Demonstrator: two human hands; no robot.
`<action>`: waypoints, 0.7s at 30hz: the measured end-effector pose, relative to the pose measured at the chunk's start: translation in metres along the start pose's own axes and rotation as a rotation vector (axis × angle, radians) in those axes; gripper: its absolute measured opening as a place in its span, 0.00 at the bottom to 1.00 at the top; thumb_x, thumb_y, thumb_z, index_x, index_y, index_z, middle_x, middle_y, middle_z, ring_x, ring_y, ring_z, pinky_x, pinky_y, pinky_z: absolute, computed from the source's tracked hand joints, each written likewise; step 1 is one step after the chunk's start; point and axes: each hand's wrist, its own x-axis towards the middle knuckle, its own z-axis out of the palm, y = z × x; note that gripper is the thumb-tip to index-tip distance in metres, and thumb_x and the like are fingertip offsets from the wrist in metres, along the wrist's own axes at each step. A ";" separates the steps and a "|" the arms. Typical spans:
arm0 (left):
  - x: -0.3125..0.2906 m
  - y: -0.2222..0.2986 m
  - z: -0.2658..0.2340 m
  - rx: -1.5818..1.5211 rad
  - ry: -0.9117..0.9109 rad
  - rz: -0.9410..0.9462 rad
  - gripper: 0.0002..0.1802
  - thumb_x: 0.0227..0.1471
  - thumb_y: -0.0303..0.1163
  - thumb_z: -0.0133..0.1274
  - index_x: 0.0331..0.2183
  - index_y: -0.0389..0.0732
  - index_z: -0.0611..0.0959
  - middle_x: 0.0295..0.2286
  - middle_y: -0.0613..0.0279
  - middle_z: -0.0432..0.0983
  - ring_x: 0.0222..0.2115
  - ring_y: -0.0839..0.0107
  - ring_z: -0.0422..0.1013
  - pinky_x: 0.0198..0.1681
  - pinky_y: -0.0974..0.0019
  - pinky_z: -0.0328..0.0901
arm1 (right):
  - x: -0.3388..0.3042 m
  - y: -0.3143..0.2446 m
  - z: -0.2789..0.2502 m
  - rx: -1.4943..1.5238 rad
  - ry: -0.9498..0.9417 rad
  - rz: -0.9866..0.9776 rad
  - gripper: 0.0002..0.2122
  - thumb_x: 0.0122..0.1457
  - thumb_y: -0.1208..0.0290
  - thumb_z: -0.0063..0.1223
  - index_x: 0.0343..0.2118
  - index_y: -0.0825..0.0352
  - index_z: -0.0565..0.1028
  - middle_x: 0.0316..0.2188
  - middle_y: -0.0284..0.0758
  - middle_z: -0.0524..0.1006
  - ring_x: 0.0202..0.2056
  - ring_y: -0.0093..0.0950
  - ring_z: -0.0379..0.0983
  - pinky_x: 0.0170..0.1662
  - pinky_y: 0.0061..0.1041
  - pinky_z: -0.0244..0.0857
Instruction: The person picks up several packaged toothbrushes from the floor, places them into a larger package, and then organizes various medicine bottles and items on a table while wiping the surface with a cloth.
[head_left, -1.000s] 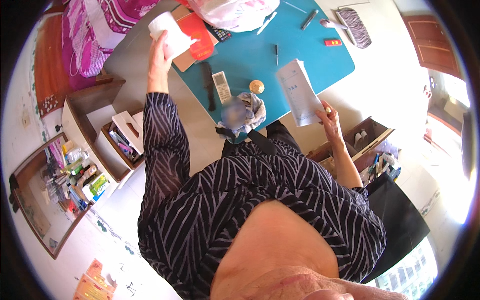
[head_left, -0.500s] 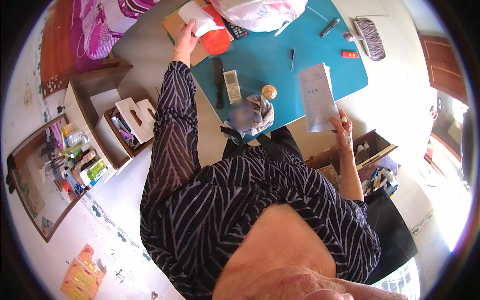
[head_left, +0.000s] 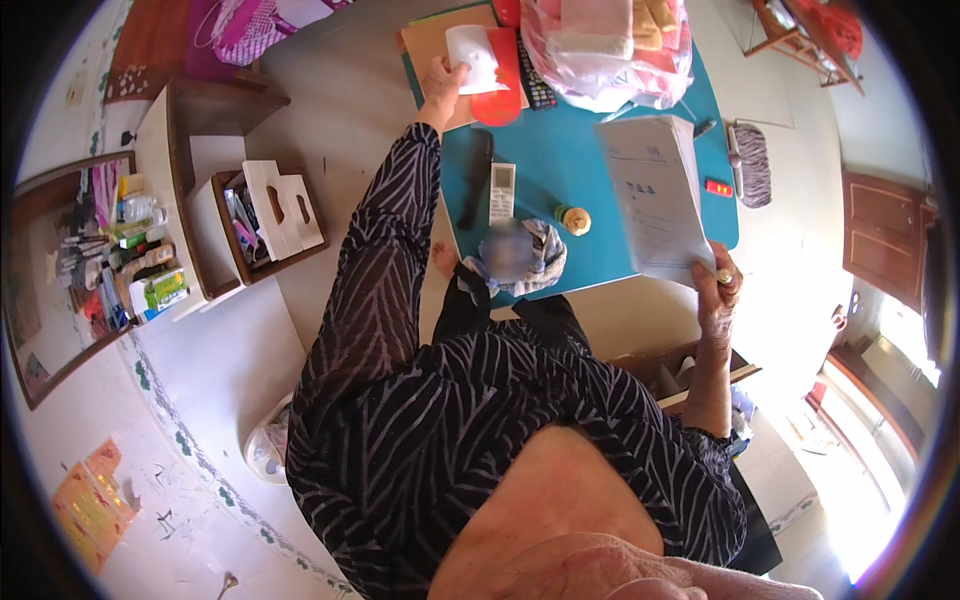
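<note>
At the far left of the blue-green tabletop [head_left: 600, 180], my left hand [head_left: 443, 88] is closed on the edge of a folded white paper [head_left: 478, 62]. That paper lies over a red card [head_left: 497, 105] and a tan folder [head_left: 425, 45]. On the right, above the table's near edge, my right hand [head_left: 718, 287] grips the lower right corner of a booklet of white sheets [head_left: 655, 195], thumb on top. Its top page carries printed lines and some blue handwriting. My right hand wears a ring. The booklet stands raised and tilted, hiding part of the table.
A clear plastic bag [head_left: 655, 85] of folded cloths sits at the back. Nearer lie a black keypad [head_left: 538, 85], a white remote control [head_left: 502, 190], a long dark object [head_left: 478, 165], a gold-topped container [head_left: 574, 221] and a crumpled cloth [head_left: 545, 262]. A brush [head_left: 752, 165] lies far right.
The whole view has shifted, so the table appears farther right and lower. The booklet looks larger, lifted toward me in my right hand. My left hand still grips the white paper.
</note>
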 end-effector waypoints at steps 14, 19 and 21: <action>-0.053 -0.005 -0.072 -0.979 0.051 -0.178 0.16 0.56 0.31 0.53 0.45 0.39 0.72 0.40 0.60 0.74 0.40 0.66 0.72 0.43 0.59 0.68 | 0.115 0.012 0.243 0.791 -0.190 0.292 0.14 0.56 0.74 0.50 0.46 0.65 0.73 0.33 0.27 0.74 0.33 0.18 0.70 0.31 0.19 0.64; -0.096 -0.046 -0.166 -1.037 0.212 -0.270 0.16 0.60 0.34 0.48 0.48 0.39 0.72 0.45 0.59 0.73 0.46 0.63 0.69 0.49 0.54 0.65 | 0.192 0.056 0.308 0.976 -0.150 0.355 0.14 0.56 0.77 0.50 0.46 0.67 0.71 0.36 0.33 0.75 0.36 0.25 0.73 0.34 0.26 0.69; -0.096 -0.023 -0.152 -1.002 0.153 -0.310 0.17 0.60 0.33 0.47 0.50 0.38 0.71 0.46 0.58 0.72 0.47 0.62 0.69 0.49 0.54 0.65 | 0.239 0.127 0.307 0.922 0.008 0.358 0.14 0.55 0.73 0.53 0.45 0.66 0.72 0.33 0.32 0.75 0.35 0.26 0.73 0.33 0.27 0.68</action>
